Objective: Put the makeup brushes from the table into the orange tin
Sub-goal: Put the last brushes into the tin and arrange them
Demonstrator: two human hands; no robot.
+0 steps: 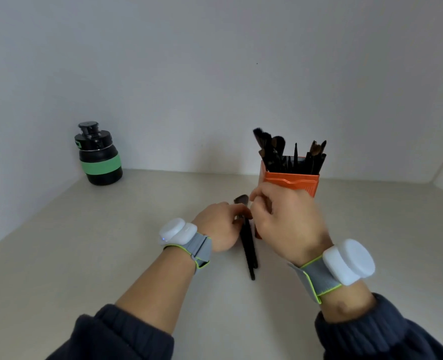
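Near the table's (59,242) middle, left hand (219,227) and right hand (280,219) grip 2 or 3 makeup brushes (249,250) beside the crowded orange tin (293,181), which could tip if nudged.

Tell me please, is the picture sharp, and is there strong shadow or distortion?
Head view: light is soft and even, shadows faint; the orange tin and bottle look fairly sharp; the right hand is slightly blurred; the wide lens bends the table edge and wall corner.
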